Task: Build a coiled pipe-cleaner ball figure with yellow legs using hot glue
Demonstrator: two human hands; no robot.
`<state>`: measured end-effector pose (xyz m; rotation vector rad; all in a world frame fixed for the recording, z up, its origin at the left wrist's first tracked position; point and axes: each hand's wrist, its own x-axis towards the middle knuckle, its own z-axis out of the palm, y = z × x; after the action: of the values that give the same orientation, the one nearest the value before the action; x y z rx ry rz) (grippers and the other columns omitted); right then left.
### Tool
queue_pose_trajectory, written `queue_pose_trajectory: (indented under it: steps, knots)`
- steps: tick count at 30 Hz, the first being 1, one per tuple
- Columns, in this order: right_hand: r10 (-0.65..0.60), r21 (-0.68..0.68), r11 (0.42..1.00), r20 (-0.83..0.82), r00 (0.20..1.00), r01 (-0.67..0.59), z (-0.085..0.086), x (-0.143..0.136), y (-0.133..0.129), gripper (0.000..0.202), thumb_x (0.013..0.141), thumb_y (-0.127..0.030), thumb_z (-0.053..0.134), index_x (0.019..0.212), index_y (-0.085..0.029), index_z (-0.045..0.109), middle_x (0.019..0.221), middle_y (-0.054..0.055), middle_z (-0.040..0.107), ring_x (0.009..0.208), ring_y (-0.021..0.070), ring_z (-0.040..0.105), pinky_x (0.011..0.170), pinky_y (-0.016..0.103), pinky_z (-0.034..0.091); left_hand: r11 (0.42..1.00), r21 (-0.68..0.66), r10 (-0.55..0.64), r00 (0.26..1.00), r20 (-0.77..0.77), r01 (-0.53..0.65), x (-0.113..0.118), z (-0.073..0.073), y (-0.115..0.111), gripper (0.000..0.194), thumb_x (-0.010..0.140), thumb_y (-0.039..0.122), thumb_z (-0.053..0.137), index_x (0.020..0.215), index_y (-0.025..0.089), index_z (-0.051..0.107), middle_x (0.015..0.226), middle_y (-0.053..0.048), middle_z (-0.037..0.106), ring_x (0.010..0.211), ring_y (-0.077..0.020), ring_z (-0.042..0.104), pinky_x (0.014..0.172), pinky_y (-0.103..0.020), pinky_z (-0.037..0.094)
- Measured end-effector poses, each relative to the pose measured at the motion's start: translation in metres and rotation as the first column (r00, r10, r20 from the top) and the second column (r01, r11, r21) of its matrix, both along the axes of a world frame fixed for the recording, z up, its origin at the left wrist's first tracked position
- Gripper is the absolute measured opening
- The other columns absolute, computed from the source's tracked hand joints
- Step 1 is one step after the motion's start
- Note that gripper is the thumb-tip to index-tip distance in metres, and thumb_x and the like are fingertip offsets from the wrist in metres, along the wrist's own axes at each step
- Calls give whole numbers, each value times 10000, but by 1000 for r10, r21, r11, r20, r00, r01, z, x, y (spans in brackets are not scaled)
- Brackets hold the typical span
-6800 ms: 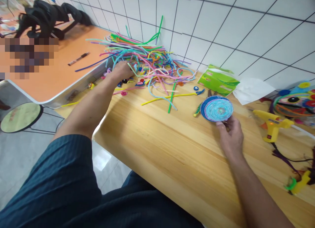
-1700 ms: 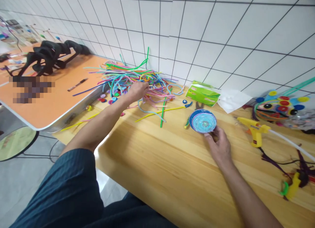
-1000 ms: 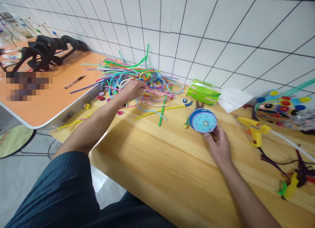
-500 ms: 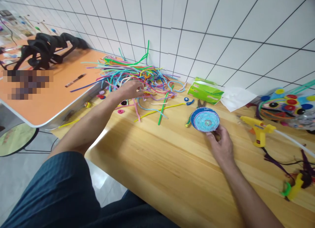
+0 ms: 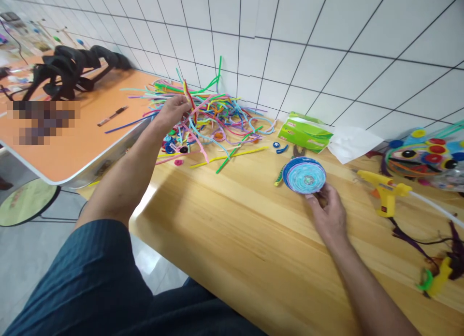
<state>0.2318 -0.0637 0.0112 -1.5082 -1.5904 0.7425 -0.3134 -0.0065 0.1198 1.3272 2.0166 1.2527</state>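
Note:
My left hand point(image 5: 175, 111) is closed on a few pipe cleaners point(image 5: 188, 98), red and yellow among them, at the left part of a tangled pile of coloured pipe cleaners point(image 5: 224, 109) by the wall. My right hand point(image 5: 329, 211) grips the lower right edge of a round blue coiled disc point(image 5: 306, 176), its light blue face turned up toward me. Pliers with green and yellow handles point(image 5: 279, 176) lie partly hidden behind the disc. A blue button point(image 5: 276, 144) lies above them.
A green tissue pack point(image 5: 306, 133) and white tissue point(image 5: 353, 143) lie along the wall. On the right are a yellow glue gun point(image 5: 384, 191) with its cord and a colourful decorated piece point(image 5: 427, 154). An orange table point(image 5: 83, 147) at left holds a pen point(image 5: 113, 116) and black straps point(image 5: 72, 70).
My left hand has lifted up and left from the pile, now with pipe cleaners in its fingers. The green and yellow strands in front have shifted left. My right hand still holds the disc.

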Motion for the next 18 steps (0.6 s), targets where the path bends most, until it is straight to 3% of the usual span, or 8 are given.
queue_pose_trajectory:
  steps: [4, 11, 15, 18]
  knots:
    - [-2, 6, 1000, 8, 1000, 2, -2, 1, 1, 772, 816, -663, 760, 1398, -160, 702, 1344, 232, 812, 1221, 409, 791, 1100, 639, 608, 995, 88, 47, 997, 57, -52, -2, -3, 0, 241, 1025, 306, 680, 880, 228, 504, 734, 35, 618, 649, -141, 567, 666, -280, 426]
    - [-3, 19, 1000, 25, 1000, 2, -2, 2, 2, 719, 819, -649, 774, 1363, -183, 715, 1322, 211, 826, 1215, 407, 790, 1091, 636, 603, 983, 170, 51, 994, 95, -66, -13, -7, 7, 337, 938, 493, 722, 827, 252, 515, 672, 7, 598, 613, -167, 538, 636, -327, 429]
    - [0, 22, 1000, 6, 1000, 0, -3, 2, 2, 715, 826, -635, 783, 1374, -183, 708, 1331, 210, 823, 1213, 395, 792, 1093, 629, 607, 979, 204, -41, 997, 58, 28, -17, -11, 9, 409, 932, 635, 645, 872, 235, 583, 870, -67, 749, 749, -189, 629, 703, -359, 500]
    - [1, 26, 1000, 2, 1000, -1, -3, 2, 2, 711, 827, -632, 787, 1374, -184, 712, 1318, 208, 828, 1199, 392, 796, 1090, 632, 610, 980, 196, -38, 996, 78, 22, -19, -12, 11, 468, 911, 705, 641, 917, 244, 559, 1002, -104, 787, 933, -266, 744, 732, -395, 543]
